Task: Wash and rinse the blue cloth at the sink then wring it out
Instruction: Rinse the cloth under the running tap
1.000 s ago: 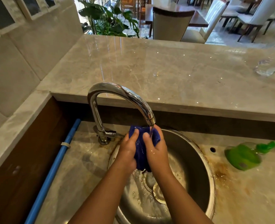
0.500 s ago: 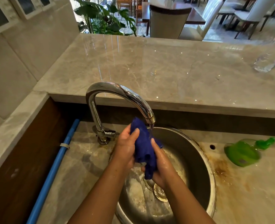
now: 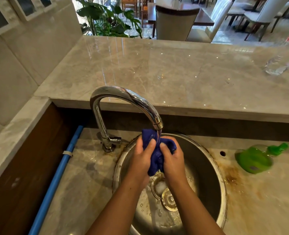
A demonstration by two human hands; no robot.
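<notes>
The dark blue cloth [image 3: 154,156] is bunched into a wet, crumpled wad directly under the spout of the curved chrome tap [image 3: 123,95], and a thin stream of water runs onto its upper folds. Its top corner stands up just beside the spout while its lower end hangs toward the drain. The left grip [image 3: 144,160] and the right grip [image 3: 175,159] are both clenched on it, thumbs pressed into the fabric on either side of the stream and palms facing each other. This looks like the wash-and-rinse stage, with the cloth soaked and being worked under the flow. No lather shows on it, so whether soap is involved cannot be told. The wringing seems not yet done, as the wad is held loosely bunched rather than twisted tight, and the tap is running. Below the spout lies the round steel sink [image 3: 206,168], beaded with droplets around its strainer. The stained marble table [image 3: 262,206] carries the tap's base. To the right of the tap a green plastic bottle [image 3: 254,159] lies on its side, and to its left runs a light blue pipe [image 3: 55,180].
</notes>
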